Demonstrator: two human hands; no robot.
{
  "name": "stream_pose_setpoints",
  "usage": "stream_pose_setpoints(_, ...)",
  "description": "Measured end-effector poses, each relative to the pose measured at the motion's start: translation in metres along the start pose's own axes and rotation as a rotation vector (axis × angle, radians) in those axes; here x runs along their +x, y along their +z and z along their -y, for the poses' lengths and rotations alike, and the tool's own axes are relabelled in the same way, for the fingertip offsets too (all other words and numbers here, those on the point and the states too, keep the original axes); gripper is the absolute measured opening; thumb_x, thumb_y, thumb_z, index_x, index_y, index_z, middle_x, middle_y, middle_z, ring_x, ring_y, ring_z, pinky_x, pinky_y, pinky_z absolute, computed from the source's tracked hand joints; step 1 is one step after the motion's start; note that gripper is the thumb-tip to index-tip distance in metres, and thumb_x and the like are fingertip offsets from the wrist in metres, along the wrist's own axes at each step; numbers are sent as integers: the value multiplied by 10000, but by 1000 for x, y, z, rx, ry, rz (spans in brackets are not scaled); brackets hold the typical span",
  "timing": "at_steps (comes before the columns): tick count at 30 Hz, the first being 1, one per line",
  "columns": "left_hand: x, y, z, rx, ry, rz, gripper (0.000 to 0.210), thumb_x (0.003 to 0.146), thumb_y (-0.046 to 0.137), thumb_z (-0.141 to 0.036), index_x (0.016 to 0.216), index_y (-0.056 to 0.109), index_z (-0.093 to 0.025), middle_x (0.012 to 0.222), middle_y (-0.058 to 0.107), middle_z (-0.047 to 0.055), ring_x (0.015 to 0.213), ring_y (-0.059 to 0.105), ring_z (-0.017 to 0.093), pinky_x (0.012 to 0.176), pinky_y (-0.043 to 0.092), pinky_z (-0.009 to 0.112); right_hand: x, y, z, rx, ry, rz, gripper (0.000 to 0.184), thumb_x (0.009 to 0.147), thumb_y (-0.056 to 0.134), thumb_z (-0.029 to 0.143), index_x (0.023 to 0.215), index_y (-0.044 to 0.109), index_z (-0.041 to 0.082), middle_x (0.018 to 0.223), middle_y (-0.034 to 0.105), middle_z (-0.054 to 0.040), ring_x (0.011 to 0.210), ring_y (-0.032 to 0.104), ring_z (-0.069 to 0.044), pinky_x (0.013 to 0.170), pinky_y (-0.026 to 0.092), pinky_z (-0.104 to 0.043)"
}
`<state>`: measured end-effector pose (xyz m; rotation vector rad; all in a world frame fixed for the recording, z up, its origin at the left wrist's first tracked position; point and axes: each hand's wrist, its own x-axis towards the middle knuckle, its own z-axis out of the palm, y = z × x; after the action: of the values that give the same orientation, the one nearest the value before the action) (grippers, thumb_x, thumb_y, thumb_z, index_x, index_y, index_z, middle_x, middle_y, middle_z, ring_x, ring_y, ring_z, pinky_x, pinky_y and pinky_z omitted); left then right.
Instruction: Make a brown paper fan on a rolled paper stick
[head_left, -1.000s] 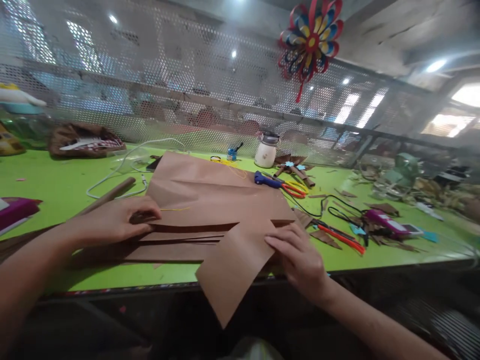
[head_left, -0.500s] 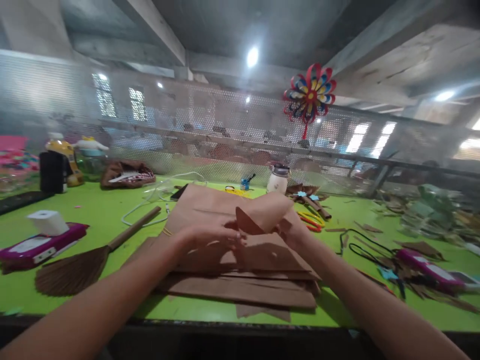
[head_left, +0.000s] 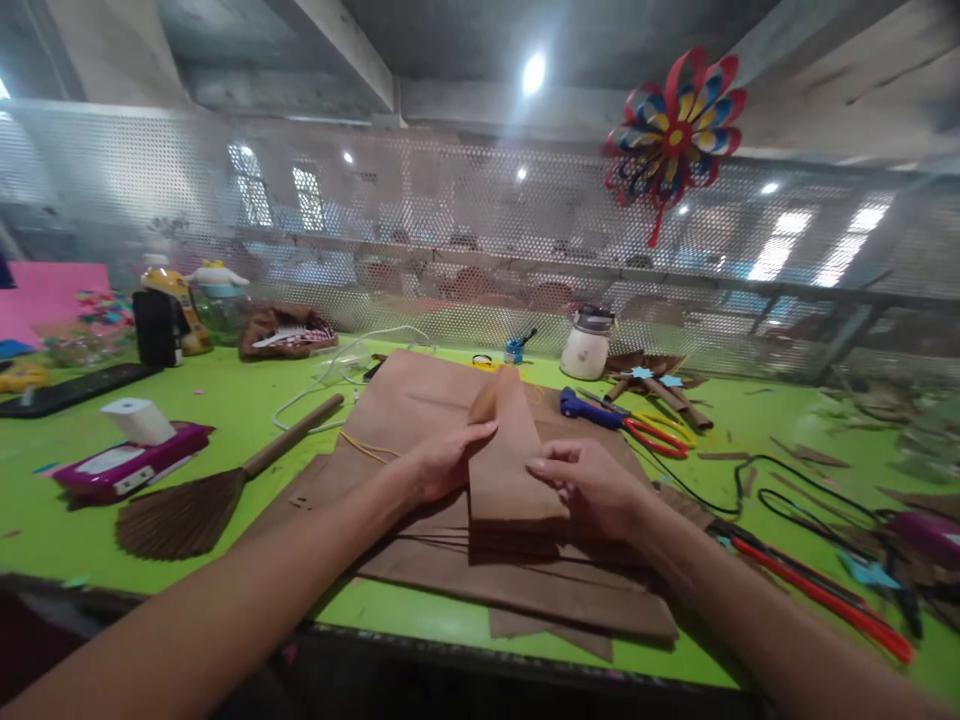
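A folded piece of brown paper stands bent between my two hands, above a stack of brown paper sheets. My left hand grips its left edge, with the thumb on the front. At the right edge, my right hand pinches the paper between thumb and fingers. Beneath the left wrist, a yellow cord lies on the brown sheets. Just beyond my right hand are a blue-handled tool and scissors with red and yellow handles.
A small broom and a purple power strip with a white plug lie left on the green table. A lidded jar stands behind. At right lie a red-handled tool, black cord and paper scraps. A pinwheel hangs on the mesh.
The brown paper has been raised and turned more upright. My hands now hold its left and right edges. The camera view has swung slightly left, showing more of the tools on the right.
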<state>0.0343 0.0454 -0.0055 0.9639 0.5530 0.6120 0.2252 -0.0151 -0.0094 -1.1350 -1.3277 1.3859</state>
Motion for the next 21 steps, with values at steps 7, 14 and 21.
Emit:
stream_pose_setpoints(7,-8,-1,1,-11,-73,25,336,809,554,-294,1049,622,-69,956,697,130,864,650,208,913,418,356,1,-7,7,-163,-252,-227,301,718,641,415,887,625,167,626,616,2,505,530,-109,495,414,-241)
stream_pose_setpoints(14,-11,1,1,25,-82,74,365,784,604,-299,1069,620,-72,1035,672,152,921,635,214,937,401,355,-2,-6,10,37,-202,-190,311,719,660,396,927,601,172,754,626,-22,652,571,-124,616,436,-260)
stream_pose_setpoints(21,-14,5,2,123,-49,100,390,746,651,-306,1076,616,-100,1025,672,148,900,637,225,894,427,372,-3,2,-3,-56,-187,-22,215,715,673,356,718,639,143,596,539,18,525,415,-82,511,320,-222)
